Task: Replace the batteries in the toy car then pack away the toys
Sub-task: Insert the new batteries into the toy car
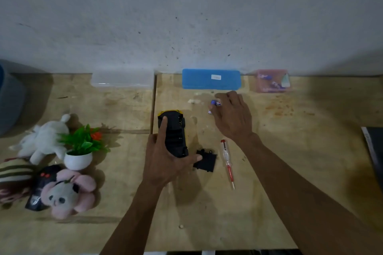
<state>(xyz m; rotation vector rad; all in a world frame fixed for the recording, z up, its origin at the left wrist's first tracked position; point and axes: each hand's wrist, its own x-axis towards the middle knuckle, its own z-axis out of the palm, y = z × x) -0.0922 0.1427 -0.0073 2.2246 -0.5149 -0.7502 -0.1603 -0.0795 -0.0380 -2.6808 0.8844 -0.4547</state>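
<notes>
My left hand point(165, 159) holds the car point(173, 132) belly-up; my right hand point(232, 116) is at the batteries point(215, 103).

I have the car upside down on the table point(269, 172), black underside showing with a yellow edge at the far end, my left fingers curled round it and the forefinger laid along the chassis. My right hand reaches toward the far side, fingers bent over small blue-and-white batteries; it seems to pinch them, though I cannot see the fingertips well. The black cover point(205, 160) lies beside the car near my left thumb, and the screwdriver point(227, 163) lies just right of it. A blue box point(211, 79), a clear box point(122, 78) and a pink box point(271, 80) stand against the wall. Plush toys point(68, 192) and a potted plant point(79, 151) sit at the left.
</notes>
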